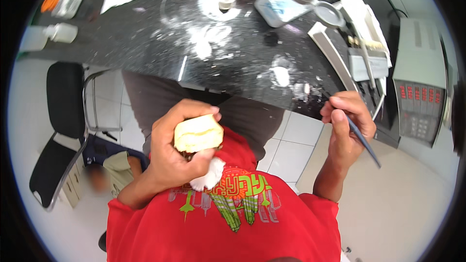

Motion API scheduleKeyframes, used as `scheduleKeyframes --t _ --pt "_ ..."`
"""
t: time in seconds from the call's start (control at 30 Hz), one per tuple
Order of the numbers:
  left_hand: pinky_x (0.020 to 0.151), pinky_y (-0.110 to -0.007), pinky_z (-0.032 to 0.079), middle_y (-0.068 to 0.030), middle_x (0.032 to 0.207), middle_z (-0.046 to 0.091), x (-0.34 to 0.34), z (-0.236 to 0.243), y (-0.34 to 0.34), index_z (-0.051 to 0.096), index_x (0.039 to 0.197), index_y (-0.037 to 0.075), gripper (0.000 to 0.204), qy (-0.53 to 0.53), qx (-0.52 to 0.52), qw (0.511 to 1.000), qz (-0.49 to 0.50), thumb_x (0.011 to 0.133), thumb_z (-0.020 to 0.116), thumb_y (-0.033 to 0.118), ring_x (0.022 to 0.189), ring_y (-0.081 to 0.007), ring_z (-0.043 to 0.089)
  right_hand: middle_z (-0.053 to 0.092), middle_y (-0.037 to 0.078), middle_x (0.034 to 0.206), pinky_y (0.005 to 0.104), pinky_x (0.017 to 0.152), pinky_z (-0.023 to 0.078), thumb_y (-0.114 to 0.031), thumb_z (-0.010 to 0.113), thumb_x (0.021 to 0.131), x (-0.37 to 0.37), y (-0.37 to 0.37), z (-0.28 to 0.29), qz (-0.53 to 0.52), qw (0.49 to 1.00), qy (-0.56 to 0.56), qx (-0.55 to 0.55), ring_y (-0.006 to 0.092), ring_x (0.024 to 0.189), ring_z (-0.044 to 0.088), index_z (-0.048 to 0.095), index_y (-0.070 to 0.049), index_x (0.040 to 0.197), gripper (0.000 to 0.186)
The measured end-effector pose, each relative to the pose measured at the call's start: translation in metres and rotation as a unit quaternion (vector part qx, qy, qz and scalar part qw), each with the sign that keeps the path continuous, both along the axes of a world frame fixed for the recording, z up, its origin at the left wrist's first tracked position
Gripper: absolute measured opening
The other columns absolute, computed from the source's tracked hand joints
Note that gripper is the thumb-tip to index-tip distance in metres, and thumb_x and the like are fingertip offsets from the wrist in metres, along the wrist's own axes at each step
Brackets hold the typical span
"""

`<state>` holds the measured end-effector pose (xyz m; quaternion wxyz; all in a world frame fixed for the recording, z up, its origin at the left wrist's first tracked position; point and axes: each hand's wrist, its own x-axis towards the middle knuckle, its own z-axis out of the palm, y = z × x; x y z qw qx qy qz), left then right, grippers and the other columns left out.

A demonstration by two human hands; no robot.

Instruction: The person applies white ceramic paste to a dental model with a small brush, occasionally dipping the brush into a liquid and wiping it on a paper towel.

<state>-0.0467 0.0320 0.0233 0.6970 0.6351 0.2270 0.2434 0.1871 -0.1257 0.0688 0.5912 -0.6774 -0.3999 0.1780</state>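
Note:
In front of my chest, my left hand (167,148) is wrapped round a pale yellow block (198,133) that looks like a plaster cast. Something dark shows along the block's underside. Just below my left fingers is a crumpled-looking white piece (208,174); whether the hand holds it or it lies against the shirt, I cannot tell. Farther right, beside the table's near edge, my right hand (347,128) pinches a slim tool with a dark blue-grey handle (364,143). Its thin end points toward the table, apart from the block, and its tip is hard to make out.
White powder (203,46) is scattered over the black table (145,43). A lidded white tub (279,7) stands open at the back. Tools lie in a tray (369,65) at right, near a grey device (420,68) with red displays. Bottles (63,33) stand left; a person (119,170) is lower left.

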Motion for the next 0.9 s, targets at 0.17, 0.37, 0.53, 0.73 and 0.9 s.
scheduleKeyframes --t 0.17,0.37,0.53,0.73,0.9 --pt "0.082 -0.027 0.05 -0.0136 0.102 0.066 0.001 -0.011 -0.015 0.057 0.113 -0.004 0.041 0.062 -0.143 0.987 -0.045 0.075 0.062 0.012 0.093 -0.0149 0.064 0.061 0.014 0.084 0.0243 0.059 0.052 0.001 0.063 0.083 0.005 -0.009 0.006 -0.029 0.998 0.054 -0.022 0.014 0.069 0.062 0.061 0.006 0.092 0.01" --pt "0.084 -0.027 0.05 -0.0145 0.104 0.066 0.001 -0.026 -0.014 0.053 0.117 -0.006 0.044 0.096 -0.197 0.974 -0.054 0.078 0.06 0.015 0.095 -0.0144 0.063 0.062 0.014 0.079 0.0247 0.06 0.051 0.004 0.065 0.08 0.009 -0.015 0.005 -0.014 0.998 0.056 -0.025 0.0141 0.068 0.062 0.055 0.004 0.087 0.012" --pt "0.083 -0.032 0.054 -0.0176 0.107 0.064 0.004 -0.026 -0.013 0.046 0.122 -0.005 0.071 0.119 -0.107 0.982 -0.102 0.081 0.066 0.05 0.094 -0.0195 0.064 0.062 0.015 0.078 0.0246 0.06 0.051 0.005 0.065 0.08 0.007 -0.014 0.005 -0.022 0.997 0.064 -0.036 0.0142 0.068 0.062 0.055 0.003 0.086 0.012" --pt "0.087 -0.034 0.051 -0.0204 0.11 0.064 -0.006 -0.04 -0.01 0.043 0.122 -0.007 0.058 0.079 -0.068 0.987 -0.126 0.087 0.051 0.038 0.1 -0.0246 0.065 0.063 0.015 0.078 0.0247 0.059 0.051 0.006 0.065 0.08 0.007 -0.014 0.004 -0.024 0.997 0.058 -0.041 0.014 0.067 0.062 0.055 0.003 0.086 0.012" --pt "0.089 -0.037 0.05 -0.0212 0.114 0.063 -0.011 -0.039 -0.001 0.039 0.126 -0.007 0.063 0.081 -0.098 0.977 -0.172 0.095 0.04 0.047 0.101 -0.0267 0.065 0.063 0.015 0.078 0.0245 0.059 0.051 0.006 0.065 0.079 0.007 -0.013 0.004 -0.025 0.997 0.056 -0.041 0.0142 0.067 0.063 0.055 0.004 0.086 0.013"
